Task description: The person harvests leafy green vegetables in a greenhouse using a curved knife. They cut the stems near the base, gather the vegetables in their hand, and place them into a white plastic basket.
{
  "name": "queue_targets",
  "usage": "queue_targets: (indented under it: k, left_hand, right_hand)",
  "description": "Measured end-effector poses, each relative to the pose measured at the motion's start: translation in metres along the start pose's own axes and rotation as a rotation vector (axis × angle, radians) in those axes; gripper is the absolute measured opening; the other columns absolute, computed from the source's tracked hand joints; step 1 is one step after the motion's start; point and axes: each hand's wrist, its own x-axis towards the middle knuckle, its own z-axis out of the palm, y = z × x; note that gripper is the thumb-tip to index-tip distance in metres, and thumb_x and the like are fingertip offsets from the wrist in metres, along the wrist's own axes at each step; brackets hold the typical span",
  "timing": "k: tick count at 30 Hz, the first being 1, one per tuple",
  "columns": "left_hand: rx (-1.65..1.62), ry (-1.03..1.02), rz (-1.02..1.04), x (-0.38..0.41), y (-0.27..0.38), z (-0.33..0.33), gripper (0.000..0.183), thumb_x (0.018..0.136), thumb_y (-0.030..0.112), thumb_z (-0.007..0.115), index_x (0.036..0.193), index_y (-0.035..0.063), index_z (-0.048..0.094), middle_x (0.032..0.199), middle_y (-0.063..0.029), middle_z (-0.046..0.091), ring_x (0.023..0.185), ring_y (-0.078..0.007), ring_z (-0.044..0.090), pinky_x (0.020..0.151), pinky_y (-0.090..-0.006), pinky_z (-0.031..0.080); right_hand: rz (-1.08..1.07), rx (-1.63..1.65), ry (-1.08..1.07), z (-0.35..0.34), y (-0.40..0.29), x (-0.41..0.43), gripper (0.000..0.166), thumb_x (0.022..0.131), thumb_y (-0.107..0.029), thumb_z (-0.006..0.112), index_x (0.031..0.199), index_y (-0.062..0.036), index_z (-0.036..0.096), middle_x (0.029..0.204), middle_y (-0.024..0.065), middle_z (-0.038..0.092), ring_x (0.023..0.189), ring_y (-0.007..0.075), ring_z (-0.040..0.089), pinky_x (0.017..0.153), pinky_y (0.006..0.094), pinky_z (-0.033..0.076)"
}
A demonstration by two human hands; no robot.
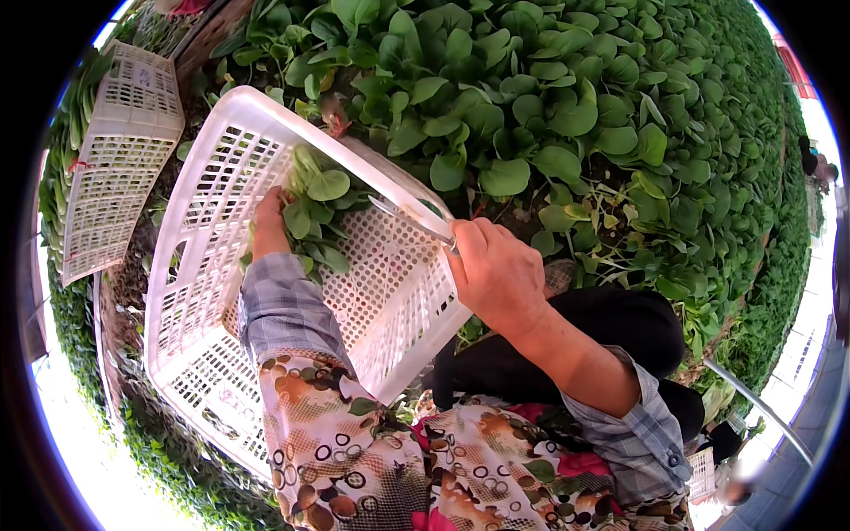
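A white perforated plastic crate (174, 285) is tilted in front of me, its open side towards me. My left hand (269, 219) reaches inside it and holds a bunch of leafy greens (315, 206) against the far side; the leaves partly hide my fingers. My right hand (498, 275) is at the crate's right rim, closed around a metal blade tool (408, 222), probably a knife. The blade runs along the rim and points up and left. The tool's handle is hidden in my fist, and whether my fingers also grip the rim cannot be told.
A dense bed of leafy greens (564, 113) spreads ahead and to the right. Another white crate (119, 179), filled with greens, stands at the left. A curved metal pipe (757, 401) is at lower right. My bent knee (624, 318) is beside the bed. Another person (820, 166) is at far right.
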Motion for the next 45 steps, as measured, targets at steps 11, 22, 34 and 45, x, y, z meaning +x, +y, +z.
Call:
queue_targets:
  k: [11, 22, 34, 45]
  left_hand:
    - [-0.067, -0.034, -0.027, -0.002, 0.015, 0.005, 0.016, 0.084, 0.019, 0.059, 0.085, 0.0037, 0.053, 0.091, -0.0149, 0.059, 0.078, -0.0299, 0.06, 0.067, -0.0403, 0.053]
    - [-0.197, -0.059, 0.02, -0.001, 0.013, -0.027, 0.023, 0.094, 0.019, 0.049, 0.109, 0.0014, 0.047, 0.11, -0.0203, 0.058, 0.093, -0.0318, 0.059, 0.085, -0.0449, 0.052]
    - [0.296, -0.003, 0.076, -0.026, 0.003, 0.009, 0.022, 0.085, 0.024, 0.066, 0.093, 0.0026, 0.065, 0.083, -0.0065, 0.068, 0.061, -0.0127, 0.058, 0.056, -0.0249, 0.048]
    - [1.3, 0.224, 0.223, 0.009, 0.013, 0.042, 0.025, 0.087, 0.029, 0.058, 0.084, 0.0048, 0.066, 0.109, -0.0183, 0.065, 0.099, -0.0257, 0.061, 0.084, -0.0395, 0.048]
  right_hand:
    - [-0.002, 0.012, -0.031, -0.001, 0.0, 0.001, 0.013, 0.072, -0.007, 0.058, 0.083, -0.0065, 0.051, 0.073, 0.0056, 0.053, 0.064, 0.0211, 0.059, 0.051, 0.0317, 0.049]
    - [-0.028, 0.021, -0.037, -0.003, -0.002, 0.003, 0.014, 0.071, -0.007, 0.059, 0.082, -0.0072, 0.05, 0.073, 0.0057, 0.052, 0.065, 0.0209, 0.059, 0.053, 0.0306, 0.05]
    - [0.007, 0.02, -0.031, -0.002, 0.0, 0.002, 0.015, 0.073, -0.008, 0.062, 0.082, -0.0081, 0.05, 0.072, 0.0051, 0.054, 0.064, 0.0209, 0.06, 0.052, 0.0313, 0.05]
    - [0.016, 0.015, -0.036, 0.0, 0.002, 0.002, 0.013, 0.073, -0.007, 0.058, 0.083, -0.007, 0.05, 0.073, 0.0059, 0.053, 0.064, 0.0216, 0.06, 0.052, 0.0317, 0.05]
